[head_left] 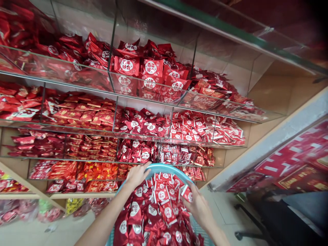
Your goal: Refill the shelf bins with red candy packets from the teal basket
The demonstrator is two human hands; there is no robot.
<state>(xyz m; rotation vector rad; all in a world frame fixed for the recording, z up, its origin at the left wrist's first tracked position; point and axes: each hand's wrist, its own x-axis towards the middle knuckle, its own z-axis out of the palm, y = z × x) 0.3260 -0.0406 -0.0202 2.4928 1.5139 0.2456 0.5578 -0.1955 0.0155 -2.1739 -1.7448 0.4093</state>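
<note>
1. The small packet [187,193], red with a white patch, was in your right hand [198,205], above the right side of the basket's load; your fingers were clamped on it near its edge.
2. The blue basket [160,166] was below and in front of you, near the lower shelves. Your left hand [135,176] touched its far left rim; you could see the fingers at the rim, but I cannot tell how tightly they were closed.
3. Inside the basket, you had dark red packets [135,208] on the left and near side, and bright red packets [161,192] heaped toward the far side and middle. Both kinds bore white patches with printing.
4. Beyond the basket, the glass-fronted shelves [143,97] rose in tiers, their dividers separating piles of red wrapped packets [151,67].
5. Under the shelves at your left, plastic bags [50,213] lay near the tiled floor [66,232].
6. To your right were red printed goods [297,153] and a dark wheeled base [251,218], partly blurred.
</note>
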